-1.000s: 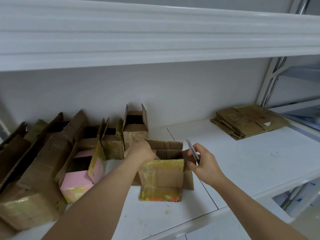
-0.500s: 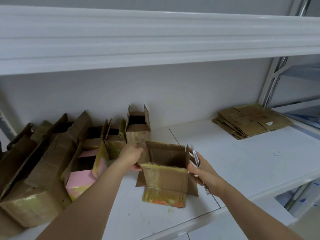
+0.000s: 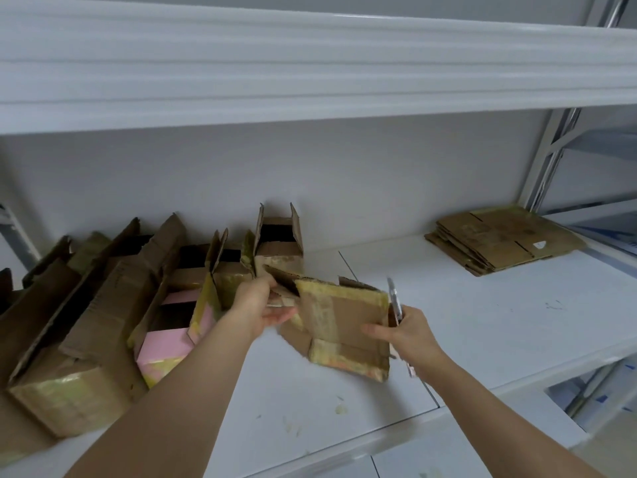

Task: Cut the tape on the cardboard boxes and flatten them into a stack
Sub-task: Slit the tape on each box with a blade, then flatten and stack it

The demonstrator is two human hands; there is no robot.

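Cardboard box (image 3: pixel 344 326), light and creased, hangs tilted above the white shelf (image 3: pixel 482 326); left hand (image 3: pixel 256 305) pinches its flap; right hand (image 3: pixel 408 334), fingers curled round a box cutter (image 3: pixel 394 300), steadies the stiffer taped edge, likely the surest hold.

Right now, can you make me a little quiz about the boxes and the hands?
1. True or false: the flattened stack lies on the shelf to the right of the hands.
2. Which hand holds the knife? A left hand, B right hand.
3. Fill in: the box with the ____ side stands left of the held box.

Key: 1 true. 2 B. 3 pink.
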